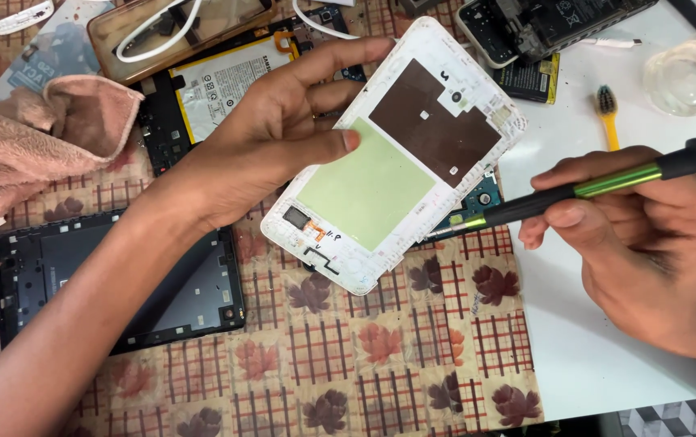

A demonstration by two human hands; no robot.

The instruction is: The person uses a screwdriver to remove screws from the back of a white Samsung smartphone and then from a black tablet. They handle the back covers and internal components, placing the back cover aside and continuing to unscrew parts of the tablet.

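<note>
Back cover: white plastic tablet back cover [396, 154], inner face up with a pale green patch and a brown patch, held tilted above the table
Left hand: left hand [271, 133] grips the cover's left edge, fingers [328, 146] clamped on it, thumb on the green patch
Right hand: right hand [647, 243] closed around a black and green screwdriver [591, 188]
Tip: at the cover's lower right edge, over a blue circuit board [471, 206]
Below: open black tablet frame [121, 275] on a leaf-patterned cloth [380, 348]
Upper left: pink towel [32, 137]
Upper right: yellow toothbrush [607, 117] on the white table [599, 348]
</note>
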